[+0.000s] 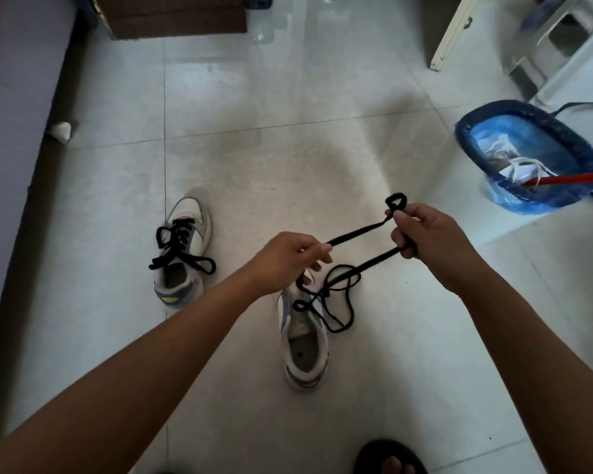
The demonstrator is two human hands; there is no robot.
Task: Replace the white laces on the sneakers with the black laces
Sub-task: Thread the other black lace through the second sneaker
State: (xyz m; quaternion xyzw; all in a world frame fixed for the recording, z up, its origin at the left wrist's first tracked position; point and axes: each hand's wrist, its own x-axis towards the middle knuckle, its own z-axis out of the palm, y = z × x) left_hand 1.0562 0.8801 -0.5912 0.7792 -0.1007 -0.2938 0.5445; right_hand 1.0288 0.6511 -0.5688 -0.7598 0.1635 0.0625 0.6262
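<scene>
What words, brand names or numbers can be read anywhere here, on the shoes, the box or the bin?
None can be read.
White sneaker with black laces: a pale curved side mark, no letters legible.
White unlaced sneaker: a small tongue mark, too blurred to read.
Brown cardboard box: no print visible.
Blue plastic-lined bin: paper scraps inside, nothing legible.

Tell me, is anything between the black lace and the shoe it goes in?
Nothing visible blocks it. The flat black lace, pinched by the left hand and right hand, hangs straight down onto the unlaced white sneaker.
</scene>
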